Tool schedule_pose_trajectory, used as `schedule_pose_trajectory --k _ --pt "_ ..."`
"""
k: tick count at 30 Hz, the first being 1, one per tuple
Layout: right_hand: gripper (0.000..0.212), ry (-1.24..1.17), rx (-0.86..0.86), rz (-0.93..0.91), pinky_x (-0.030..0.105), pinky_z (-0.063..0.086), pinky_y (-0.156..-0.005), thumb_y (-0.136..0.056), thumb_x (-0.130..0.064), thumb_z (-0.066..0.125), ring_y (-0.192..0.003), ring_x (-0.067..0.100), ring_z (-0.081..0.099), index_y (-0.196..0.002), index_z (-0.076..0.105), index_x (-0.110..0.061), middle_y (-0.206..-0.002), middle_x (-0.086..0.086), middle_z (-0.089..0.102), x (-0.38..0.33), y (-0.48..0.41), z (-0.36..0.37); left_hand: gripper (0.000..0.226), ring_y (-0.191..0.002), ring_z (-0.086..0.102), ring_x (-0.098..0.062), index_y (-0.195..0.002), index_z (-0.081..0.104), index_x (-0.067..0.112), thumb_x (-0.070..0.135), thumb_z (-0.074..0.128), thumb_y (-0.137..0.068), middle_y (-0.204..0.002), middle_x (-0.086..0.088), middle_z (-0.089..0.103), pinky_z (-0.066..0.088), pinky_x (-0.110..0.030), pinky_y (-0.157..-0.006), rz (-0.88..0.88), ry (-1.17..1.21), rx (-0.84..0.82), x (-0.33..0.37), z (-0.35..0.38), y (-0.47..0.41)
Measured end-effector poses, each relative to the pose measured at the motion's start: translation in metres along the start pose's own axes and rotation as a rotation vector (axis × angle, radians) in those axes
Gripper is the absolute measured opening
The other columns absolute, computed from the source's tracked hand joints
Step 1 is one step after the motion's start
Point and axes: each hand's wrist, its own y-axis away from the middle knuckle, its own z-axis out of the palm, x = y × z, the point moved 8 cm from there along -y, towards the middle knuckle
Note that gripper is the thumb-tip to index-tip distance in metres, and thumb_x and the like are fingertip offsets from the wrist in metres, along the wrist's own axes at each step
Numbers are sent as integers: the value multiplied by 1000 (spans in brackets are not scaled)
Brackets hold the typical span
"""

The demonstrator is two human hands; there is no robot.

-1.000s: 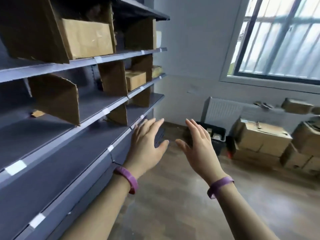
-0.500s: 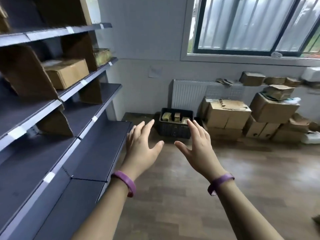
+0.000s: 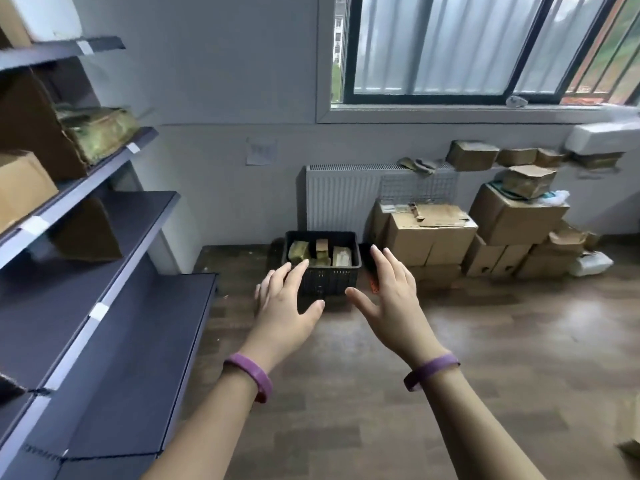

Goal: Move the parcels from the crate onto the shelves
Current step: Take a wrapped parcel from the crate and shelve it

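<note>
A black plastic crate stands on the floor by the radiator, holding several tan parcels. My left hand and my right hand reach out ahead of me with straight, spread fingers and hold nothing. Both hands are well short of the crate, one on each side of it in the view. Grey shelves run along the left; a wrapped parcel and a cardboard box sit on an upper shelf between brown cardboard dividers.
Stacked cardboard boxes stand right of the crate against the wall, with more small parcels on the radiator top. A window is above. Wooden floor lies between me and the crate.
The view has swung right, away from the shelves, and the crate now lies straight ahead and looks nearer. Both hands stay raised and open in front of me.
</note>
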Motion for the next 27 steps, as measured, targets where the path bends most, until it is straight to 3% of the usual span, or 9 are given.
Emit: schedule_pose_trajectory --k 16,27 --pt "80 -37 -248 33 44 12 -120 -93 -46 55 -150 24 6 -155 13 -19 -162 4 14 156 -330 81 61 -139 22 -16 -145 32 27 30 58 -90 -149 3 33 18 -35 -116 -130 20 81 -13 80 -325" --pt "77 16 -401 -23 40 11 -121 -95 -43 54 -150 23 7 -155 14 -17 -162 5 14 189 -495 193 61 -138 24 -19 -145 32 25 29 57 -90 -148 1 33 21 -35 -114 -299 72 100 -111 96 -490"
